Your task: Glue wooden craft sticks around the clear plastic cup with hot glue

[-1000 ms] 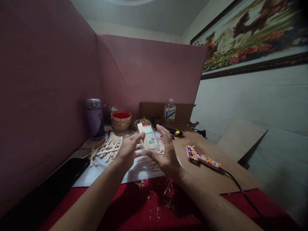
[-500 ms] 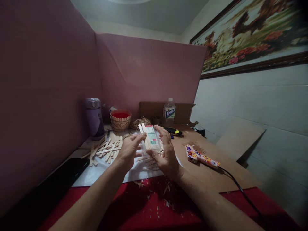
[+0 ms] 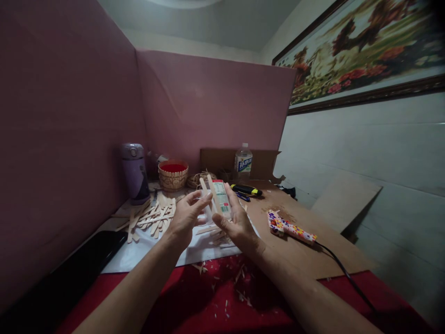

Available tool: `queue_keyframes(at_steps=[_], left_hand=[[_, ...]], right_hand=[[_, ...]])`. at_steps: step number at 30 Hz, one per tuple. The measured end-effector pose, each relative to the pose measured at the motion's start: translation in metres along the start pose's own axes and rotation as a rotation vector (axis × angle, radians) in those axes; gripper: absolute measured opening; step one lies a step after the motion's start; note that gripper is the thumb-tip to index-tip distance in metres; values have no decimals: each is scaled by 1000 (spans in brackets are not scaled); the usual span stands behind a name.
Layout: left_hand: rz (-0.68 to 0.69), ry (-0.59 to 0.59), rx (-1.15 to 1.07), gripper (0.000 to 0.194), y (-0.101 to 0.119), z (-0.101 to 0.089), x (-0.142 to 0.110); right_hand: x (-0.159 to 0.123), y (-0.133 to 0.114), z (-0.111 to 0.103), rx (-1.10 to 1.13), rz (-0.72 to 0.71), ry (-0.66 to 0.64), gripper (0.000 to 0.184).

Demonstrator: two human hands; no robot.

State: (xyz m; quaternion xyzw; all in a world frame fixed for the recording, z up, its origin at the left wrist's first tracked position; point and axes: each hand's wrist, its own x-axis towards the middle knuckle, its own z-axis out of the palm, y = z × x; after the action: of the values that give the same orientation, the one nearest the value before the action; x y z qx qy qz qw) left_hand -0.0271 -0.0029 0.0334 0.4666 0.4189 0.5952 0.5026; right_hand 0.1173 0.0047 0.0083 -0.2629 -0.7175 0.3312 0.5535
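My right hand (image 3: 233, 221) holds a clear packet of wooden craft sticks (image 3: 219, 198) with a printed label, its fingers curled round the packet's right side. My left hand (image 3: 187, 214) pinches a stick (image 3: 212, 192) that juts out of the packet's top. Both hands hover above the white sheet (image 3: 146, 248), where several loose wooden sticks (image 3: 153, 215) lie scattered to the left.
A purple tumbler (image 3: 134, 172), a woven basket with red inside (image 3: 173, 174), twine and a water bottle (image 3: 243, 162) stand at the back. A patterned glue gun (image 3: 290, 228) with a black cord lies on cardboard at right. A black phone (image 3: 74, 269) lies at left. Wood shavings litter the red cloth.
The stick has slid further up out of the packet under my left fingers. Both hands and the packet have shifted slightly left and back.
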Motion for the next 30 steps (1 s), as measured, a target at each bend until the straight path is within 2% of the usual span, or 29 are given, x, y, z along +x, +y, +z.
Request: queue_keyframes(at_steps=[12, 20, 30], left_hand=[[-13, -10, -56, 59, 0, 1, -1], [-34, 3, -20, 55, -3, -1, 3], [-55, 19, -52, 57, -3, 0, 4]], right_hand=[[-2, 1, 1, -108, -60, 5, 97], [-1, -6, 1, 113, 38, 45, 67], [1, 5, 5, 245, 57, 66, 56]])
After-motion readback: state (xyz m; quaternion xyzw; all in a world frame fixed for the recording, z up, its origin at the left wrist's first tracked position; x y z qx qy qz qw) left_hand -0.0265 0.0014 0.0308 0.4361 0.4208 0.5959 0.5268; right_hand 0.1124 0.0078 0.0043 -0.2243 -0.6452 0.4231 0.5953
